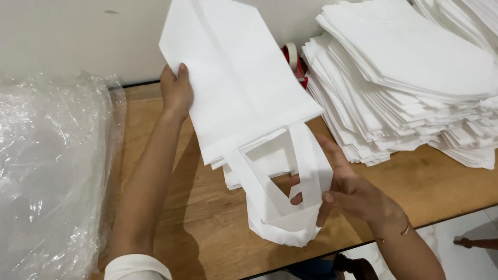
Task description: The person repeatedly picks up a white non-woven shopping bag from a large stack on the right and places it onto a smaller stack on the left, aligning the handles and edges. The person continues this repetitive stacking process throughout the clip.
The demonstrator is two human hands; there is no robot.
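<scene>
- Head view: a flat white non-woven fabric bag with loop handles (244,98) is held up over a brown wooden table (207,228).
- Its long axis runs on a slant, from the closed bottom end at the upper left, near the wall, down to the handle end at the lower right, nearest the person.
- The left hand (176,91) grips the bag's left edge near the far end, thumb on top and fingers hidden behind the cloth.
- The right hand (345,189) is half closed around the white loop handles (290,192), fingers threaded through the loop and thumb pressing from outside.
- A few more folded white sheets show under the bag's lower edge, just above the handles.
- To the right, a tall stack of flat white bags (410,83) rests on the table, very close to the held bag.
- Between that stack and the bag, a red tape dispenser with a pale roll (294,59) sits by the wall, mostly hidden.
- At the left, crumpled clear plastic wrapping (52,176) covers the table's end, well apart from the bag.
</scene>
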